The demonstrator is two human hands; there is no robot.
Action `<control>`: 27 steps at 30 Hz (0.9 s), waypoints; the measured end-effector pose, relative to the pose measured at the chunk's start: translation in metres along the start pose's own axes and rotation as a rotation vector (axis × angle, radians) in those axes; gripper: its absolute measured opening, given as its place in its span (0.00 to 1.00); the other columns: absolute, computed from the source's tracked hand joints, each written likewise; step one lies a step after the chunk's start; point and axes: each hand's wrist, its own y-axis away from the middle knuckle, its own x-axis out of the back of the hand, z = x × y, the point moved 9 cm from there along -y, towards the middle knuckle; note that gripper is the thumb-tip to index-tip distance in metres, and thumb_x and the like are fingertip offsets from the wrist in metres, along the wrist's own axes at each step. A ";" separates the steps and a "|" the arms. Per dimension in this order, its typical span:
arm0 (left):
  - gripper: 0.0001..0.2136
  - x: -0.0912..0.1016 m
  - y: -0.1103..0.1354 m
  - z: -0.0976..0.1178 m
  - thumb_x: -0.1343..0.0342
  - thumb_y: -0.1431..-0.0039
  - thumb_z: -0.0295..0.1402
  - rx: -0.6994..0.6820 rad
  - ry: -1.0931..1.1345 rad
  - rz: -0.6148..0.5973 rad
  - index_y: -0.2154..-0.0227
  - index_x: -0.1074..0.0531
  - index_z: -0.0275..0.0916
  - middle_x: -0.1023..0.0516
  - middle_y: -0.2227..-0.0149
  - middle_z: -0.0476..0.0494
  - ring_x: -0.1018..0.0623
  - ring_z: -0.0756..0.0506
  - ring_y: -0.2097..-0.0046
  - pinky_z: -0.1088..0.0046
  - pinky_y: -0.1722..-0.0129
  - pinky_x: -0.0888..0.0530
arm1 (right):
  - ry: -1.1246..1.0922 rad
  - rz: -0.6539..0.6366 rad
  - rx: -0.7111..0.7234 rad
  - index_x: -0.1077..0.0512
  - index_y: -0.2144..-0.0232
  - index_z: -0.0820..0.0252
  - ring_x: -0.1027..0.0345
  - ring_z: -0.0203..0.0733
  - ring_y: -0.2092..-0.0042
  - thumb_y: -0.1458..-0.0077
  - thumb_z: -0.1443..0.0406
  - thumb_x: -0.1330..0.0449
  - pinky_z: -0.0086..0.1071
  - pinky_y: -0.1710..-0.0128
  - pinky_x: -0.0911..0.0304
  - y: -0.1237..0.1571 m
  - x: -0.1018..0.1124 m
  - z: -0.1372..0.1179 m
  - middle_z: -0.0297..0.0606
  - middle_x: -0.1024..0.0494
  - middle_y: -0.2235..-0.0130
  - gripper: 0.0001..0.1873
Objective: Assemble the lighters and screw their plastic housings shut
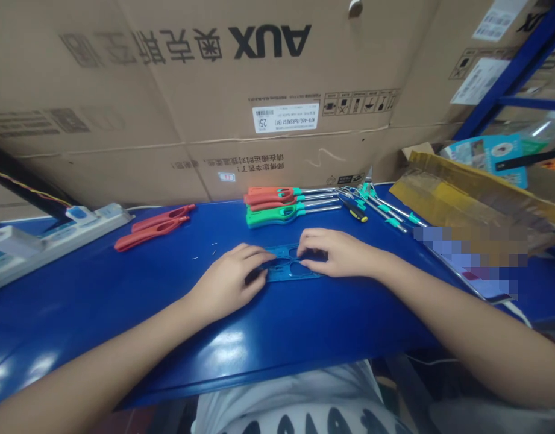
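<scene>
A blue plastic lighter shell lies flat on the blue table, between my two hands. My left hand rests on its left end with the fingers curled down onto it. My right hand presses on its right end, fingers bent over the part. Behind the hands lies a stack of assembled long lighters, red and green, with metal tubes pointing right. Two red lighter shells lie at the left.
Several screwdrivers and metal tubes lie at the back right. A white power strip sits at the far left. Large cardboard boxes wall the back. An open yellow-lined box stands at the right. Tiny pins lie near my left hand.
</scene>
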 end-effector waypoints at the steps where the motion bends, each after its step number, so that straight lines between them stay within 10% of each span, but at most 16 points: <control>1: 0.14 0.001 0.000 -0.002 0.48 0.34 0.30 -0.002 0.032 0.019 0.48 0.25 0.39 0.21 0.49 0.41 0.24 0.41 0.48 0.60 0.46 0.26 | 0.008 0.001 0.007 0.24 0.60 0.58 0.28 0.41 0.57 0.40 0.66 0.39 0.34 0.57 0.33 0.000 0.000 0.000 0.38 0.23 0.57 0.06; 27: 0.11 0.009 0.001 -0.004 0.41 0.37 0.39 0.007 0.218 0.089 0.55 0.21 0.41 0.18 0.55 0.42 0.22 0.42 0.52 0.60 0.48 0.26 | 0.065 -0.011 0.028 0.22 0.59 0.57 0.27 0.43 0.53 0.39 0.63 0.38 0.36 0.53 0.32 0.002 0.004 0.002 0.39 0.22 0.55 0.07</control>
